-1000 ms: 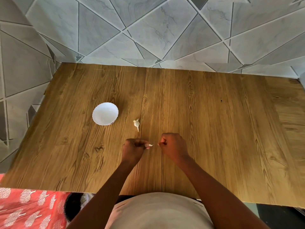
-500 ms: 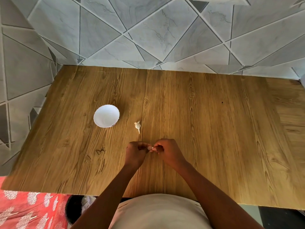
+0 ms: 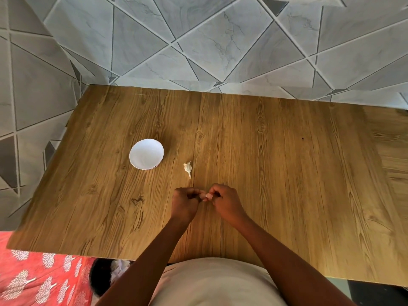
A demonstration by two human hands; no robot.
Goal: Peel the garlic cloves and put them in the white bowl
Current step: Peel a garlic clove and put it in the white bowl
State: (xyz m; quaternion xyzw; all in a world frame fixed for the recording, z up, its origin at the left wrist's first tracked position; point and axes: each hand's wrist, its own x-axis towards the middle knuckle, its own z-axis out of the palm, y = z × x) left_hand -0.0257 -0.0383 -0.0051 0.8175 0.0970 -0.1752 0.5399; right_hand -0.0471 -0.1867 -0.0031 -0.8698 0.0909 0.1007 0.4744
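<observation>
A small white bowl (image 3: 146, 153) with a scalloped rim stands on the wooden table (image 3: 287, 173), left of centre. To its right lies a piece of garlic (image 3: 187, 168) with papery skin. Nearer to me, my left hand (image 3: 185, 204) and my right hand (image 3: 225, 202) meet over the table, fingers curled. Between their fingertips they pinch a small pale garlic clove (image 3: 207, 196), mostly hidden by the fingers. I see nothing inside the bowl.
The table's far edge meets a grey tiled wall (image 3: 220, 40). A red patterned cloth (image 3: 39, 277) lies below the table's near left corner. My torso is against the near edge.
My two hands have closed together around the clove; a second ago they were a little apart with the clove showing between them. The bowl and the loose garlic piece have not moved.
</observation>
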